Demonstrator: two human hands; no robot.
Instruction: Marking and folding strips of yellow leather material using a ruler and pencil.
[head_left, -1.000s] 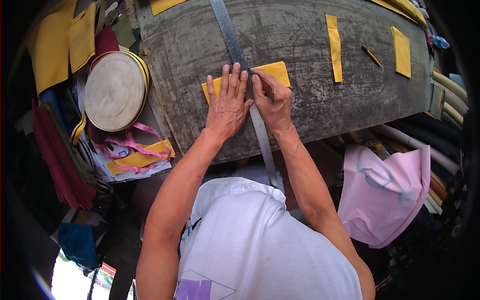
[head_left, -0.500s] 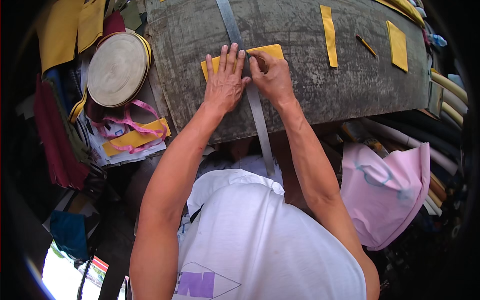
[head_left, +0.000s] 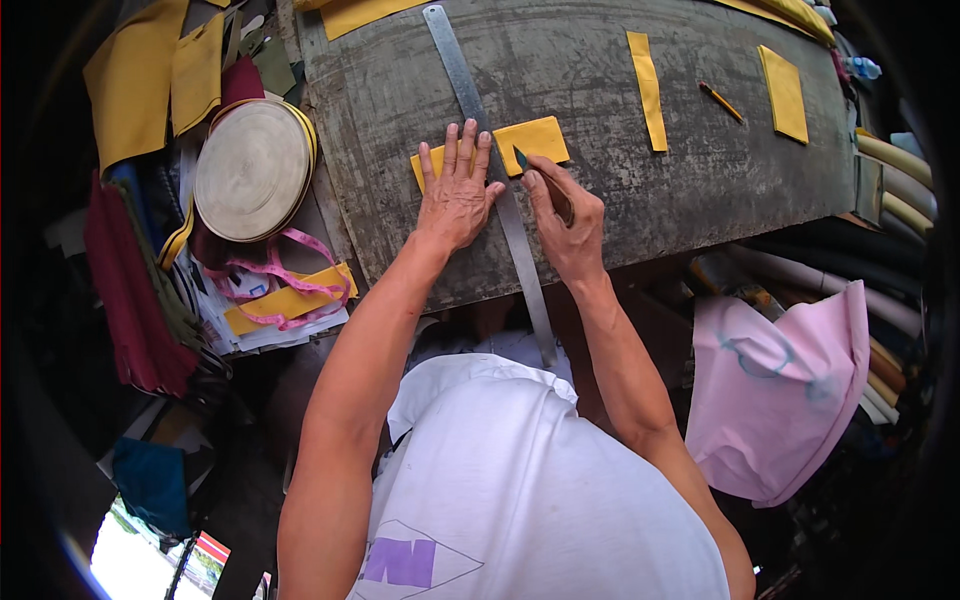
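My left hand (head_left: pixel 455 203) lies flat with fingers spread, pressing on a long metal ruler (head_left: pixel 520 245) and a yellow piece of material (head_left: pixel 419 172) left of it. Right beside the ruler is another stretch of yellow material (head_left: pixel 538 138). Whether the two join under the ruler is hidden. My right hand (head_left: pixel 572 225) is closed around a knife with a brown handle. The knife's dark pointed blade (head_left: pixel 520 157) is over the lower part of the right-hand yellow piece.
A narrow yellow strip (head_left: pixel 647 92), a pencil (head_left: pixel 721 102) and a yellow rectangle (head_left: pixel 784 95) lie on the worn dark table (head_left: pixel 400 90). At left are a strap roll (head_left: pixel 252 170) and pink measuring tape (head_left: pixel 318 245). Pink cloth (head_left: pixel 775 390) hangs at right.
My right hand has drawn back from the ruler toward the right and nearer me, uncovering the blade and more yellow material. The left hand stays pressed down. The whole view has shifted slightly.
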